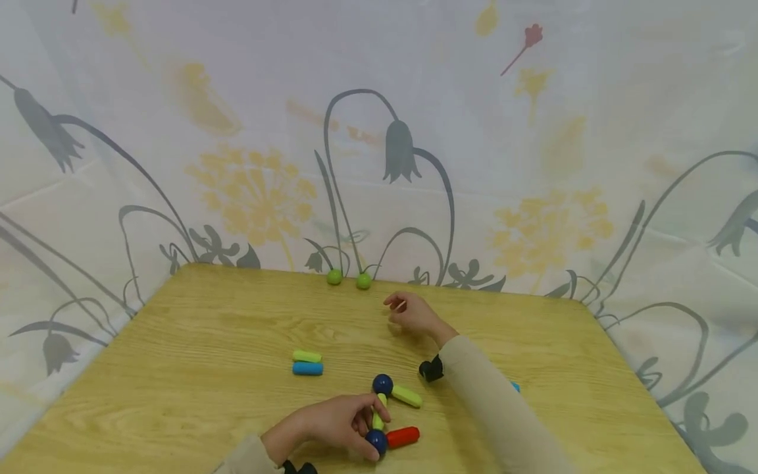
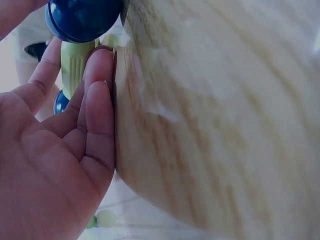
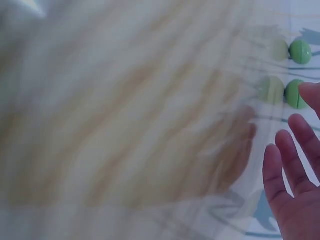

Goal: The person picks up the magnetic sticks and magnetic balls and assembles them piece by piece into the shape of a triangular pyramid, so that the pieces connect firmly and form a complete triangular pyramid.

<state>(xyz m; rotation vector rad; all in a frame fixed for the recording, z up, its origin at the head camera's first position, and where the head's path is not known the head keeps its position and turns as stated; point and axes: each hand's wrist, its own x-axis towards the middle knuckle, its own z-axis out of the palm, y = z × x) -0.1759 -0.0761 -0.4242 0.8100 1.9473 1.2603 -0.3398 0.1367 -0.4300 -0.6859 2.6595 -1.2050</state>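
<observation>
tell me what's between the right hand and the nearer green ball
Only bare tabletop shows between the right hand and that green ball in the head view.

My right hand [image 3: 300, 195] near two green balls [image 3: 300, 51]

My hand shows at the right edge, partly cut off, its fingers [image 3: 274, 172] spread and slightly bent; one fingertip overlaps the right side of the lower ball [image 3: 291, 94] as I see it; the other ball sits just above, a thin seam down each; the blurred, glossy wooden table [image 3: 125, 125] fills most of my view, mirroring balls and fingers; behind is a white backdrop [image 3: 307, 15] with grey-blue shapes.
</observation>
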